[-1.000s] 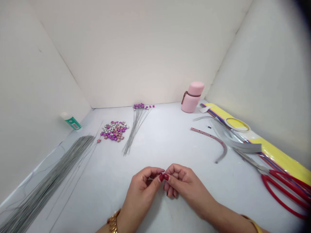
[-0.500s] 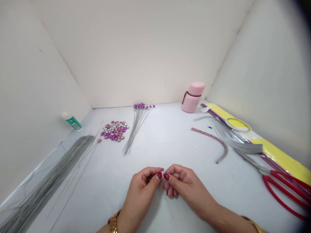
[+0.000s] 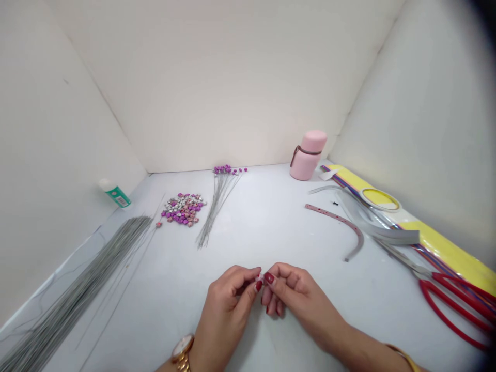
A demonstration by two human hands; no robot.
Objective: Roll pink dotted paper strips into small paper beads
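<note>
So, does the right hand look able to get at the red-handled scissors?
Probably yes: nothing visible stands between the right hand and the red-handled scissors, though its fingers seem busy at a small piece.

Dark-red nail polish (image 3: 269, 278) joins a pale-dialled gold wristwatch (image 3: 183, 346) behind the left hand (image 3: 229, 310) and a gold bangle (image 3: 403, 356) behind the right hand (image 3: 296, 293).

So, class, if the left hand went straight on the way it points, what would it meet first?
Most likely the right hand, whose thumb lies just ahead, beside the small pale piece at the fingertips of the left hand. Depth is unclear.
</note>
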